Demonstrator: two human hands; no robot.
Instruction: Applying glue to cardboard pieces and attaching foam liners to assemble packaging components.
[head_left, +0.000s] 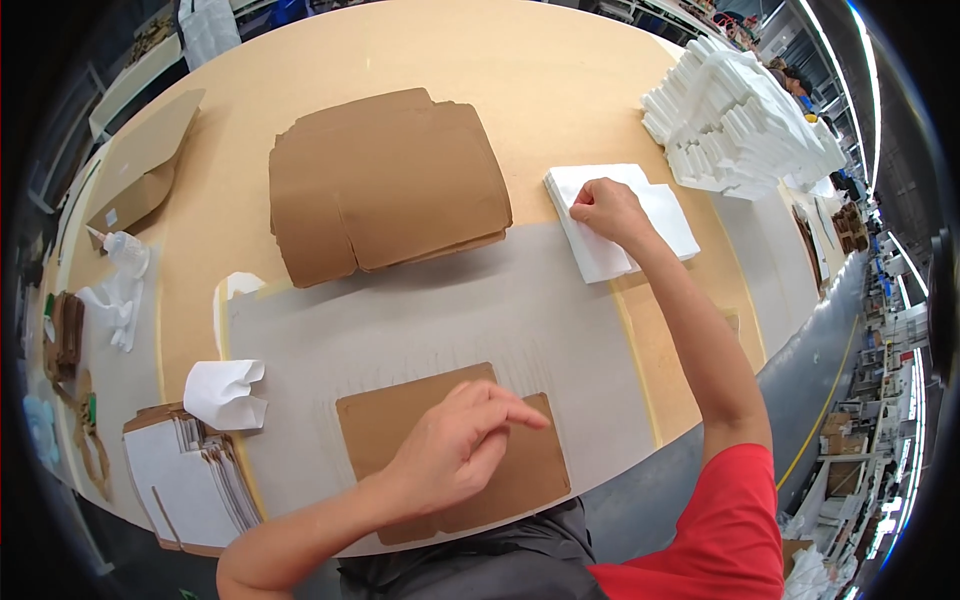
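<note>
My right hand reaches out to a stack of white sheets at the right. Its thumb and fingers are pinched together at the top white sheet near the left edge, and the palm side is hidden. Close to the table's front edge, my left hand is held over a flat brown panel with cut corners. The index finger points to the right, the thumb is apart, and I see nothing in that hand. The panel lies on a grey table covering and is partly hidden by my left hand and forearm.
A brown panel stack lies mid-table. White-faced pieces and a curled white sheet sit at the left, below a squeeze bottle. Far left is a tan folded board; far right, a tall white pile.
</note>
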